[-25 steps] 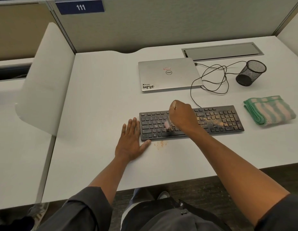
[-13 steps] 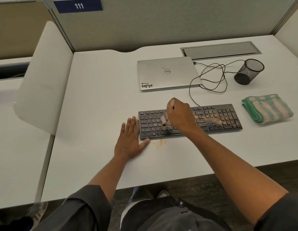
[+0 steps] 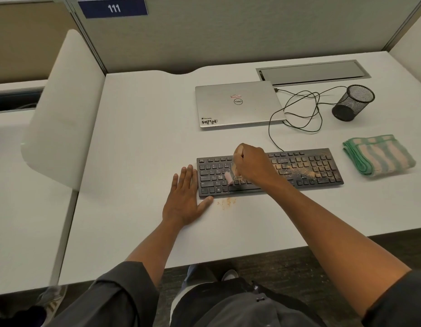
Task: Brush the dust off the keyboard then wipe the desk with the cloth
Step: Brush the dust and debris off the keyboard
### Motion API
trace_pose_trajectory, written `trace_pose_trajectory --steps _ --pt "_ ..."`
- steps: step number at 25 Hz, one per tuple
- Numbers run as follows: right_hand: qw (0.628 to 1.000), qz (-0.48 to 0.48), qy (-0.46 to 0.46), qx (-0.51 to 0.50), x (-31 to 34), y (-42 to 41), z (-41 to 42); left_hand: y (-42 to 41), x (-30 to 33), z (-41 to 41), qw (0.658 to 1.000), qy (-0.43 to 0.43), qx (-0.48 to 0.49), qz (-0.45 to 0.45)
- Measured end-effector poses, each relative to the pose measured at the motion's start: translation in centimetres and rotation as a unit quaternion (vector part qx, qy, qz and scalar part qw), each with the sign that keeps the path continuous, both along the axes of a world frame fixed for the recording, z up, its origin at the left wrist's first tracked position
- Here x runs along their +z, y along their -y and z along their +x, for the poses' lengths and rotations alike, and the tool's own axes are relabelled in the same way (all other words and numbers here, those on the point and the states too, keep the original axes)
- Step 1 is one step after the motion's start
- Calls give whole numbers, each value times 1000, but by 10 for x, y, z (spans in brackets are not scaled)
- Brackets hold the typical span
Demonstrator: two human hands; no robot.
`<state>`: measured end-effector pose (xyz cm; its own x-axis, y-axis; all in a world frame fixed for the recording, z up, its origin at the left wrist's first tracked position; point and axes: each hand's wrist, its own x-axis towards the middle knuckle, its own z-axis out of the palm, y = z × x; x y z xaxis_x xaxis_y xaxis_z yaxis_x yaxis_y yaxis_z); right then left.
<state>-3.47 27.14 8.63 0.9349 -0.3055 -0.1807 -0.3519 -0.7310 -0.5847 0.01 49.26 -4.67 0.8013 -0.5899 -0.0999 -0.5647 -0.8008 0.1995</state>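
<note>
Two hands seen, small pale brush (image 3: 229,177) clenched in right hand (image 3: 254,165) over flat black keyboard (image 3: 306,167) (gritty tan dust (image 3: 309,173) at its right end), left hand (image 3: 184,199) laid flat on smooth white desk (image 3: 138,142), folded striped cloth (image 3: 379,155) nr keyboard.

We see a black keyboard (image 3: 270,172) lying flat on the white desk (image 3: 138,142), its right half coated with tan dust (image 3: 306,172). A small brush (image 3: 229,178) with pale pink bristles touches the keys left of centre. More tan specks (image 3: 226,202) lie on the desk just before the keyboard's front edge. A folded green-and-peach striped cloth (image 3: 379,155) rests just beside the keyboard's right end.
</note>
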Motion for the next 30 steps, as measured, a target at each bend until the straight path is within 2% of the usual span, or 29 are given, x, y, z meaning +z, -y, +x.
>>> trace_pose_trajectory --steps 3,7,10,12,16,21,24,26,30 --pt "999 -24 -20 5 1 5 2 0 -1 0 1000 2 -1 -4" --pt "999 -26 36 -6 1 8 -1 0 -1 0 1000 3 0 -10" --pt "999 -29 -7 20 -4 4 -5 0 -2 0 1000 3 -1 -6" --pt "1000 -8 -15 19 -3 6 -7 0 -2 0 1000 3 0 -7" --pt "998 26 50 -26 -1 12 -10 -1 -2 0 1000 5 -1 -12" --pt "996 71 31 32 -9 4 -7 0 -2 0 1000 3 -1 -15" --pt "988 148 50 8 -1 8 -6 0 -2 1 1000 5 -2 -13" --pt "981 189 30 11 1 7 -5 0 -2 1 1000 5 -2 -8" --pt "986 135 9 95 -2 -6 -4 0 -1 0 1000 2 0 -10"
